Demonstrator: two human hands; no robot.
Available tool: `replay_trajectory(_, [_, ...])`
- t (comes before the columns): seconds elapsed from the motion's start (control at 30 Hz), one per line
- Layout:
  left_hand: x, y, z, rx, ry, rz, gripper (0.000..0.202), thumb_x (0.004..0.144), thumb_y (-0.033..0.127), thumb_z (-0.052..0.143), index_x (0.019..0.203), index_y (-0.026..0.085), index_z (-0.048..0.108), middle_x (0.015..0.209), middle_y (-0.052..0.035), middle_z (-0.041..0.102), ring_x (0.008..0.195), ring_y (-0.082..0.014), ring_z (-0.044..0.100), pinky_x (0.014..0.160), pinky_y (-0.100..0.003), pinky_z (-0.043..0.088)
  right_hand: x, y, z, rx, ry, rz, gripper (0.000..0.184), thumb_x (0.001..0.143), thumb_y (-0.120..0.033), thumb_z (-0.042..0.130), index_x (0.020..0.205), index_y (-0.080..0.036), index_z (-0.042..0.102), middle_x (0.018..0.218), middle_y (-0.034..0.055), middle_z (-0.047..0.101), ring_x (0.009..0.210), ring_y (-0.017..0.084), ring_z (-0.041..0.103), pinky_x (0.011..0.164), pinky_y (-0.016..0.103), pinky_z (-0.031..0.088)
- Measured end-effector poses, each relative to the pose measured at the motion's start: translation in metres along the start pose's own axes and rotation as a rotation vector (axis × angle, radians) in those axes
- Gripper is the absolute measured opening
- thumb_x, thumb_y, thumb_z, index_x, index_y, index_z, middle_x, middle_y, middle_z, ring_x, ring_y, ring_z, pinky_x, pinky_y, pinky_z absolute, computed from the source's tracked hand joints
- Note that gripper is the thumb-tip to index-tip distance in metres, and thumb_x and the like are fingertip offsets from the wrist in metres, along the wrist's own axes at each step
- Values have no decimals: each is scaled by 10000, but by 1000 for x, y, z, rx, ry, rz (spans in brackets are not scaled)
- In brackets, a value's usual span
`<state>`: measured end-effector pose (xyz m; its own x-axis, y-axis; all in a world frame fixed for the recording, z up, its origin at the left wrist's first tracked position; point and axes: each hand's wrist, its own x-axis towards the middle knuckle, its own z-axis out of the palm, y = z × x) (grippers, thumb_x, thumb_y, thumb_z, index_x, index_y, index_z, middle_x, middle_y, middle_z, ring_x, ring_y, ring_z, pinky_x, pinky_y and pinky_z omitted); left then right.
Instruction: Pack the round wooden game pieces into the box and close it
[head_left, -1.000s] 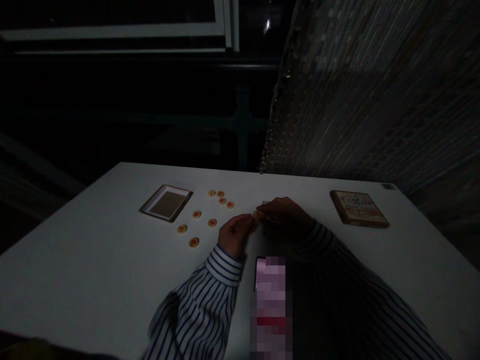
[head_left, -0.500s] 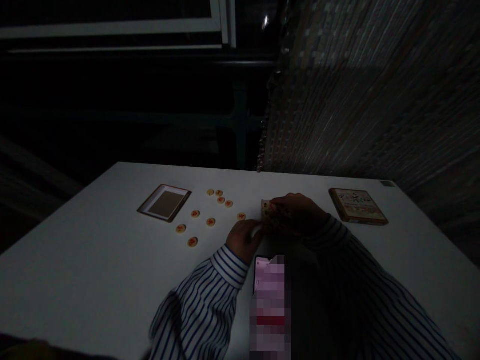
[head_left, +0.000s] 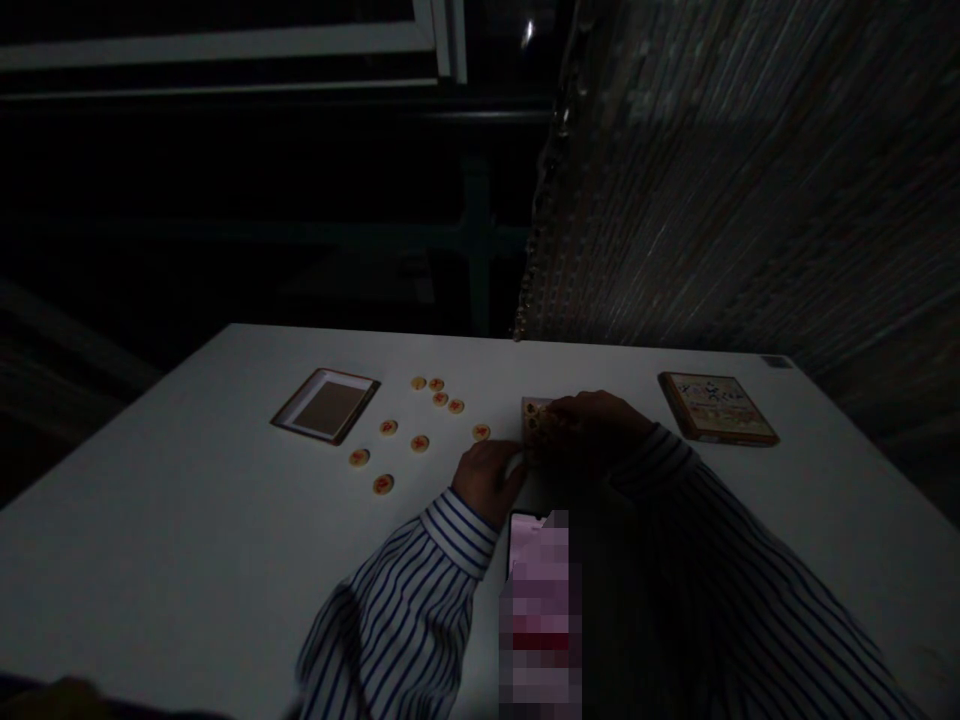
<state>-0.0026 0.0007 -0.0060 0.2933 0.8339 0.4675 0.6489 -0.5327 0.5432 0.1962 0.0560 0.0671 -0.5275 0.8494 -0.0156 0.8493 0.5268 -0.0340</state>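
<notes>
A small tray (head_left: 529, 405) with round Chinese chess pieces (head_left: 532, 410) in it lies between my hands, mostly in shadow. My left hand (head_left: 487, 480) pinches its near left edge between thumb and fingers. From the right, my right hand (head_left: 596, 425) reaches over the tray with curled fingers down among the pieces; what they grip is too dark to make out. Several loose pieces with red characters lie face up to the left, one red piece (head_left: 481, 432) close to my left hand and another piece (head_left: 383, 484) nearer the front.
On the white table (head_left: 225, 520) an open shallow box lid (head_left: 360, 409) lies at the left. A closed printed box (head_left: 718, 408) lies at the right. A lit phone (head_left: 525, 535), partly blurred out, is between my forearms. A strand curtain (head_left: 675, 200) hangs behind the table.
My right hand's fingertips have drawn slightly right, so more of the pieces at the tray's far left corner show. My left hand keeps its place. The loose pieces stay put.
</notes>
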Motion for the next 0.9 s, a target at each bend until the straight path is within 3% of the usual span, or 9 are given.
replay_trajectory(0.2, [-2, -3, 3, 52, -9, 27, 223, 759, 220, 546, 963, 151, 607, 922, -70, 665, 875, -210, 590, 792, -365, 471, 0, -3, 4, -61, -50, 31, 399, 741, -437, 523, 1056, -204, 600, 929, 100, 661, 803, 212, 614, 650, 266, 398])
replay_trajectory(0.4, [-3, -5, 4, 66, -23, 34, 226, 762, 228, 548, 969, 158, 605, 926, -65, 664, 880, -206, 587, 789, -358, 467, 5, -5, 6, -57, -116, 25, 345, 757, -487, 469, 888, -224, 651, 905, 70, 669, 780, 190, 608, 589, 248, 379])
replay_trajectory(0.9, [-2, -4, 4, 65, -12, 41, 217, 757, 231, 553, 950, 151, 612, 902, -70, 670, 858, -208, 597, 769, -362, 474, 7, -5, 9, -48, -230, 6, 332, 739, -473, 488, 849, -228, 683, 877, 77, 674, 711, 175, 609, 548, 230, 377])
